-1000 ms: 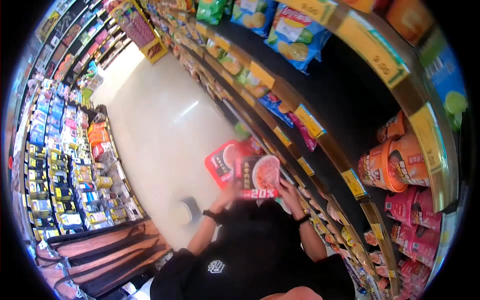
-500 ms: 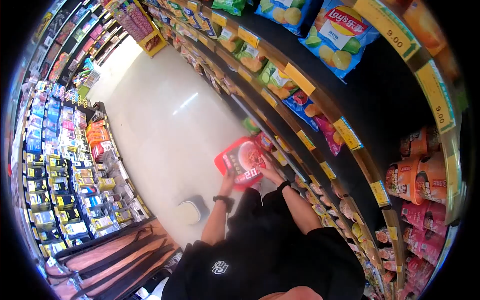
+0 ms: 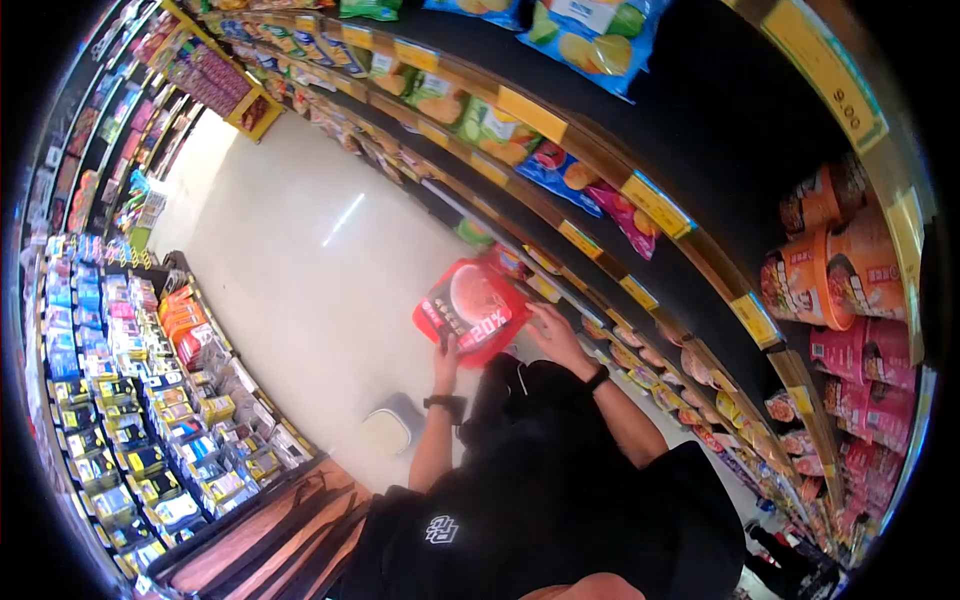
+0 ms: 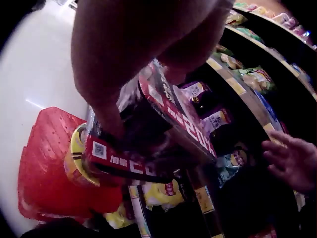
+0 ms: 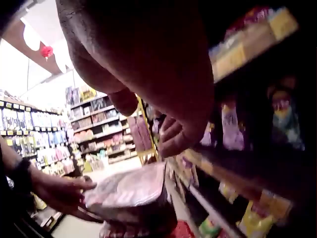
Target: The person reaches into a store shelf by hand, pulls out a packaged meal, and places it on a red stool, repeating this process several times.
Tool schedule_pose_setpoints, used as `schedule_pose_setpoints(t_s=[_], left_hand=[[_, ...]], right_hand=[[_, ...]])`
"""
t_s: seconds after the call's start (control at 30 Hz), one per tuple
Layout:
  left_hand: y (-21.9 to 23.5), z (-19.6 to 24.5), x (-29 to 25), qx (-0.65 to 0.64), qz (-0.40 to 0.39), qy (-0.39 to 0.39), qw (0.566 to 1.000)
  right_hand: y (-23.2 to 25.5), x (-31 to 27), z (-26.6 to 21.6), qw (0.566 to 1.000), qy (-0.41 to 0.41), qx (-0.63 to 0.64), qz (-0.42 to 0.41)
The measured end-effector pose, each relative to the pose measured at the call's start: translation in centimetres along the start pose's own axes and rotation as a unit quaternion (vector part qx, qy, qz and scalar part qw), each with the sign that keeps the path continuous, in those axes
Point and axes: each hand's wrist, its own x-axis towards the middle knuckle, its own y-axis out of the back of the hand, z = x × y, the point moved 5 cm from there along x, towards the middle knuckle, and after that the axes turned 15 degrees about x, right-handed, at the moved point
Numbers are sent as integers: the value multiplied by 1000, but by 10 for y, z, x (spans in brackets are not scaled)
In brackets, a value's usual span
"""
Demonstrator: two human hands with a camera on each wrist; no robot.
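Note:
My left hand grips the near left side of a red and black instant-meal box printed with a bowl of food and "20%". In the left wrist view the box hangs tilted below that hand, its side panel with a QR code towards the camera. My right hand is just right of the box, its fingers loosely extended with nothing held. From the right wrist, the box lies beyond that hand's fingers. Under the box are a red plastic container and a yellow tub.
Snack shelves run close along my right, with chip bags and orange noodle tubs. Racks of small packets line the left. A pale round-topped stool-like object stands on the aisle floor.
The right hand has come off the right side of the box, while the left hand keeps its hold. The head view has shifted slightly, and the box sits a little further up and left.

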Motion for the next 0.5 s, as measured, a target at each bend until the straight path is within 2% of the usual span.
schedule_pose_setpoints(t_s=[0.03, 0.07, 0.13, 0.2, 0.23, 0.27, 0.33, 0.43, 0.47, 0.5], left_hand=[[-2, 1, -6, 14, -14, 13, 1000], [-3, 3, -19, 29, -25, 31, 999], [-14, 15, -42, 32, -50, 40, 997], [-17, -13, -57, 41, -59, 96, 993], [-24, -24, -66, 43, -66, 126, 989], [-34, -32, -74, 67, -105, 131, 984], [-52, -49, -84, 119, -187, 142, 965], [-88, -71, -83, 285, -283, 107, 909], [-104, -52, -90, 287, -217, 33, 933], [-106, -76, -73, 340, -217, -48, 914]], right_hand=[[15, -14, -43, 999, -10, 35, -12], [32, -29, -78, 998, 41, 43, 5], [68, -68, -155, 995, 81, 26, 55], [111, -114, -237, 980, 169, -6, 105], [136, -145, -269, 979, 177, 27, 100], [156, -178, -301, 955, 256, 8, 149], [182, -238, -359, 885, 415, -86, 192], [187, -297, -416, 723, 614, -248, 196], [188, -309, -432, 669, 657, -289, 193], [188, -318, -442, 622, 688, -323, 190]])
